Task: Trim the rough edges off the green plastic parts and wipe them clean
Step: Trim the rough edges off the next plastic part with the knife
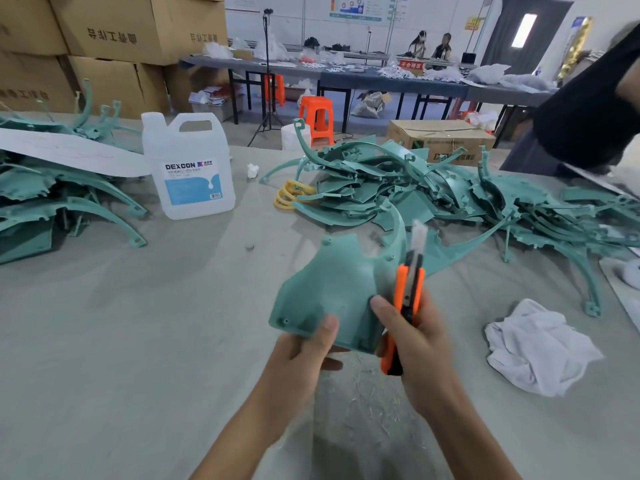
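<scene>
Your left hand: fingers under, thumb on top, pinching near edge of green part, held above worktop. Your right hand: wrapped round orange knife, blade up, thumb pressed on part's right side. White cloth crumpled at right. Heap of green parts beyond.

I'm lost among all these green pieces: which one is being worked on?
The broad green piece held by the left hand, beside the orange knife in the right hand. The rest lie in piles.
</scene>
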Motion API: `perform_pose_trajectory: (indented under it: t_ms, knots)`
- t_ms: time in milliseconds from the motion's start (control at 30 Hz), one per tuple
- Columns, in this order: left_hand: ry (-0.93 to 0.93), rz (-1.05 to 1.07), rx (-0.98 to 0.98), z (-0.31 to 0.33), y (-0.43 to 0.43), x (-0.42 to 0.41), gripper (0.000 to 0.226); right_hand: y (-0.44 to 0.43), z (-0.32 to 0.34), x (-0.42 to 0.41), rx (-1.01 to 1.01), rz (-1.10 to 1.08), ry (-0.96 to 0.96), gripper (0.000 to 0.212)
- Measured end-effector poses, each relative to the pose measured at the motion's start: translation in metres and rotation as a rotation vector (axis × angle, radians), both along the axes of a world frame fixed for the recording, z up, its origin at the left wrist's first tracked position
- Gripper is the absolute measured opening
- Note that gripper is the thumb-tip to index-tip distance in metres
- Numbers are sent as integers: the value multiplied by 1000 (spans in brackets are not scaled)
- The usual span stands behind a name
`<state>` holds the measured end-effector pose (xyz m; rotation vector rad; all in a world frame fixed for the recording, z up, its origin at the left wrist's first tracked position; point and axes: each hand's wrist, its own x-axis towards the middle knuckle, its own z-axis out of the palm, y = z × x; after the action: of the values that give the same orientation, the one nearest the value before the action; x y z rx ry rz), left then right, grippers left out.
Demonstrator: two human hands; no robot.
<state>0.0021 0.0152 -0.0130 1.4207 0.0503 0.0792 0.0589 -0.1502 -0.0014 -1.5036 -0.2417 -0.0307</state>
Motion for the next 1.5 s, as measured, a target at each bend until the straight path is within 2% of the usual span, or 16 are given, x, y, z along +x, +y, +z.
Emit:
perform_pose_trajectory:
  t_ms: [100,167,267,367,433,500,567,633,733,933,1067,1233,1300,1400,1500]
  knots:
    - [-26,-13,-91,-1,22,-10,75,-16,12,5,-100,42,-24,24]
    - [-6,-104,-107,-2,33,-14,66,-23,18,9,-205,129,-40,27]
    - [86,-217,8,-10,35,-14,46,-19,23,13,-322,249,-89,15]
    - [103,39,84,-23,34,-8,50,-16,20,17,-499,85,-201,14]
    - [159,242,3,-32,39,-1,44,-22,15,17,-658,26,-236,8]
    - [191,380,-29,-36,46,5,35,-27,3,12,-788,62,-237,6]
    - [170,514,79,-35,50,10,29,-27,-12,-2,-869,134,-223,12]
    - [132,605,90,-33,51,16,28,-22,-27,-20,-875,185,-226,21]
    - [101,639,-17,-26,45,23,18,-15,-36,-37,-809,213,-266,34]
    - [139,651,-86,-13,39,20,22,-4,-30,-44,-832,232,-344,27]
    - [162,634,-174,-8,41,15,21,-2,-30,-44,-867,231,-356,31]
    - [164,518,-167,7,46,3,18,-3,-20,-38,-863,268,-398,36]
    - [140,455,-209,17,48,-3,15,-3,-16,-35,-847,233,-423,39]
    - [103,329,-269,35,47,-19,13,-5,-14,-13,-776,64,-401,42]
    - [77,247,-351,48,44,-36,16,-10,-8,20,-893,-98,-324,37]
